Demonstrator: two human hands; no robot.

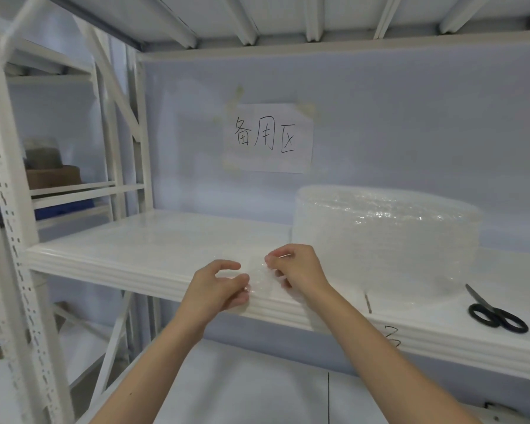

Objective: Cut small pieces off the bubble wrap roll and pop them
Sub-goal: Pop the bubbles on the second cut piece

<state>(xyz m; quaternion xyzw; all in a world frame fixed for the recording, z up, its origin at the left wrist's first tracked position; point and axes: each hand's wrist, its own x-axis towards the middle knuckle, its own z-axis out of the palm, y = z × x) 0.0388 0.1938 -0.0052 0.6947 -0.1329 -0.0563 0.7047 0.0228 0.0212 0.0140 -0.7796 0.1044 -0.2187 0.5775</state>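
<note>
A small clear piece of bubble wrap (259,275) is held over the front edge of the white shelf (153,258). My left hand (217,286) pinches its left side between thumb and fingers. My right hand (294,267) pinches its right side. The big bubble wrap roll (386,237) stands on end on the shelf just right of my hands. Black-handled scissors (493,312) lie shut on the shelf at the far right, apart from both hands.
A paper sign (269,137) with handwritten characters is taped to the back wall. White rack uprights (9,240) stand at the left, with boxes (54,175) on the neighbouring shelf. Another white shelf board (242,390) lies below my arms.
</note>
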